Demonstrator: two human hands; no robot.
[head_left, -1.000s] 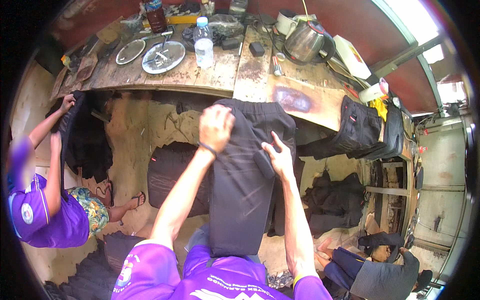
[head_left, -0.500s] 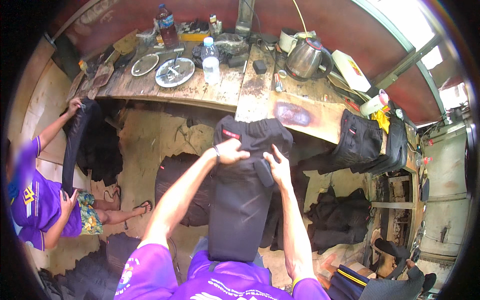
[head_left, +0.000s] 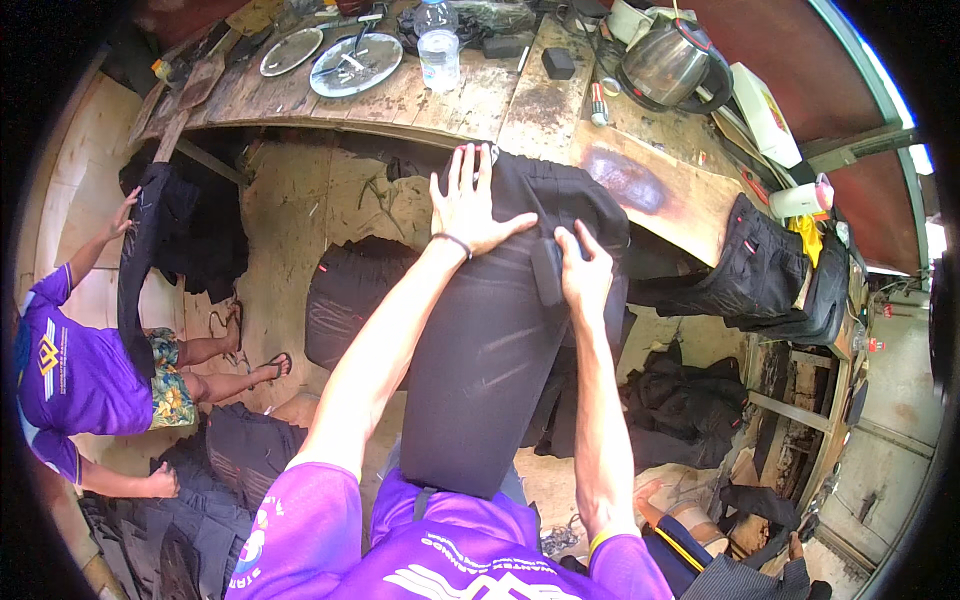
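Black trousers (head_left: 490, 335) with faint pale streaks lie stretched lengthwise from my lap toward the workbench, apparently over a flat support that the cloth hides. My left hand (head_left: 472, 212) presses flat on the waist end, fingers spread and thumb out to the right. A dark rectangular block (head_left: 546, 270) is gripped in my right hand (head_left: 588, 268), resting against the cloth near its right side. On the bench just beyond lies a similar small black block (head_left: 558, 63).
The wooden workbench (head_left: 400, 125) carries a plate (head_left: 375, 75), a water bottle (head_left: 438, 55) and a kettle (head_left: 665, 70). More black trousers (head_left: 765, 255) hang over its right part. At left, a person (head_left: 95, 370) in purple handles a black garment; dark clothes cover parts of the floor.
My left hand has gone from gripping near the waistband to lying flat with fingers spread. The block in my right hand has shifted slightly. The co-worker's lower hand has left the garment.
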